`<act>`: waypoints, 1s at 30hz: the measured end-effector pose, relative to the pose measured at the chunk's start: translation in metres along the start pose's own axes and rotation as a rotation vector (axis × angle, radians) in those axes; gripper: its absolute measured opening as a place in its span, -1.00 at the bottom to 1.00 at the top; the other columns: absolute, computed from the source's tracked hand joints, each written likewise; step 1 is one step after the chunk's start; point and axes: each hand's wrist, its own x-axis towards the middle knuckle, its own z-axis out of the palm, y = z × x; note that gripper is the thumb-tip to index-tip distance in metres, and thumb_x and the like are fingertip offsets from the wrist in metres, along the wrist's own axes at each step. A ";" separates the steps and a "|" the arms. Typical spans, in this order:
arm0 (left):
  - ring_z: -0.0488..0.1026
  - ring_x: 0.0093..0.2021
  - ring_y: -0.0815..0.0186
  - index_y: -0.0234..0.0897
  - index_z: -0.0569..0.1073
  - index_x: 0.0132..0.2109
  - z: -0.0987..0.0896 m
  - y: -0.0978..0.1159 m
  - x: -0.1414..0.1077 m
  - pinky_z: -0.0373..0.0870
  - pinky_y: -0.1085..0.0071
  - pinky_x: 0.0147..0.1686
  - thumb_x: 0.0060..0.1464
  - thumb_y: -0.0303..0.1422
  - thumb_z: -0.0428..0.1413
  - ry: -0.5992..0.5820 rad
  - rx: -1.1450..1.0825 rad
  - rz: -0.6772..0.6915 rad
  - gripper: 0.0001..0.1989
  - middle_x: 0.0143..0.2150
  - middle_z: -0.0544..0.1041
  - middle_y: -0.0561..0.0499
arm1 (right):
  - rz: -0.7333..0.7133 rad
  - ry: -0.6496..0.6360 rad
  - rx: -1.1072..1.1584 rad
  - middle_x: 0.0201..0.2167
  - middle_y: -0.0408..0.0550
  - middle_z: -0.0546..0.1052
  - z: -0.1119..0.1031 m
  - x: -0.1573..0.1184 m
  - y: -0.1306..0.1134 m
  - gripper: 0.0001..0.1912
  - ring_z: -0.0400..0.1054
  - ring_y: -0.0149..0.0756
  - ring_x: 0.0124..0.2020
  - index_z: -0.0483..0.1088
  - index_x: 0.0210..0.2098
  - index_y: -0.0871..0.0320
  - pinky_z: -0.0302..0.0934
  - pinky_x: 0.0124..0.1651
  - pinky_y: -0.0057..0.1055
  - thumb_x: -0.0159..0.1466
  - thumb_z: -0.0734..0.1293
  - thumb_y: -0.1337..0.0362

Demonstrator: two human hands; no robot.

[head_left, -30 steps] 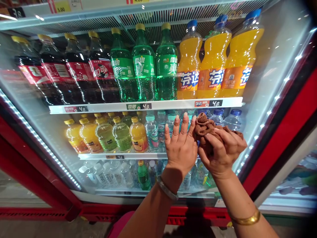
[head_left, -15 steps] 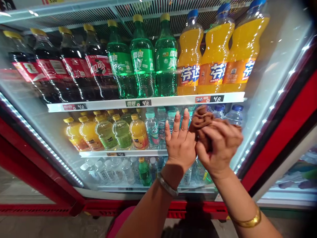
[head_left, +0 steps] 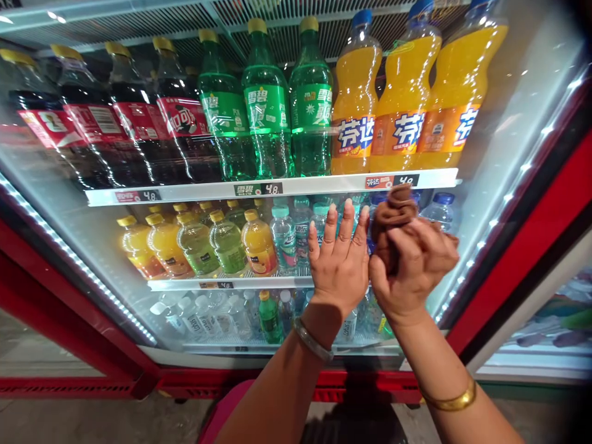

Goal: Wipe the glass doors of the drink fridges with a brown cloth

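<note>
My left hand (head_left: 340, 271) is held flat with its fingers spread, apparently against the glass door of a lit drinks fridge. A pale bangle (head_left: 312, 341) circles that wrist. Close beside it, my right hand (head_left: 409, 277) grips a bunched brown cloth (head_left: 398, 206), whose folds stick out above and around the fingers. A gold bangle (head_left: 451, 398) is on my right forearm. Behind the hands, the middle shelf's bottles are partly covered, among them a blue-capped bottle (head_left: 441, 211) right of the cloth.
The upper shelf carries cola bottles (head_left: 134, 117), green soda bottles (head_left: 266, 117) and orange soda bottles (head_left: 354, 98). Juice bottles (head_left: 192, 243) line the middle shelf. Water bottles (head_left: 203, 314) stand at the bottom. A red frame (head_left: 518, 265) borders the fridge on the right.
My right hand and the cloth have shifted slightly right and the cloth's folds now rise higher. My left hand has stayed almost in place, with one more fingertip showing.
</note>
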 end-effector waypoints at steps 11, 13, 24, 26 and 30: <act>-0.39 0.60 0.21 -0.28 0.04 0.54 -0.004 0.001 0.003 -0.40 -0.01 0.57 0.36 -0.35 0.00 -0.024 0.043 0.019 -0.32 0.57 0.06 -0.04 | 0.119 0.143 -0.089 0.10 0.21 0.51 -0.007 0.009 0.051 -0.39 0.39 0.25 0.15 0.44 0.17 0.14 0.19 0.15 0.23 0.11 0.41 0.20; -0.37 0.60 0.21 -0.25 0.06 0.54 -0.004 0.000 0.002 -0.41 0.00 0.57 0.35 -0.34 0.01 -0.027 0.029 0.009 -0.32 0.57 0.07 -0.03 | 0.109 0.088 -0.050 0.13 0.17 0.49 -0.004 0.006 0.026 -0.43 0.37 0.21 0.18 0.43 0.15 0.10 0.18 0.20 0.22 0.12 0.40 0.22; -0.34 0.61 0.25 -0.22 0.21 0.48 0.000 0.001 0.000 -0.40 0.06 0.58 0.35 -0.37 -0.05 -0.006 0.025 0.000 -0.41 0.56 0.13 0.00 | -0.050 -0.107 0.093 -0.04 -0.04 0.51 -0.011 0.001 -0.004 -0.72 0.40 -0.02 0.08 0.45 -0.11 0.02 0.26 0.18 0.02 0.17 0.43 0.21; -0.32 0.61 0.23 -0.23 0.29 0.43 -0.001 0.001 -0.001 -0.39 0.05 0.58 0.35 -0.37 -0.04 -0.013 0.021 -0.002 -0.46 0.56 0.13 0.00 | -0.044 -0.094 0.057 -0.01 -0.05 0.49 -0.010 0.006 -0.007 -0.67 0.40 -0.05 0.07 0.49 -0.01 -0.05 0.25 0.17 0.00 0.21 0.44 0.25; -0.34 0.61 0.21 -0.27 0.32 0.41 -0.004 0.001 -0.001 -0.38 0.02 0.58 0.35 -0.37 -0.03 -0.032 0.009 0.010 -0.47 0.55 0.14 -0.02 | 0.044 -0.133 -0.035 0.09 -0.01 0.45 -0.008 0.024 -0.018 -0.48 0.36 -0.04 0.13 0.45 0.23 -0.22 0.20 0.21 0.03 0.31 0.40 0.32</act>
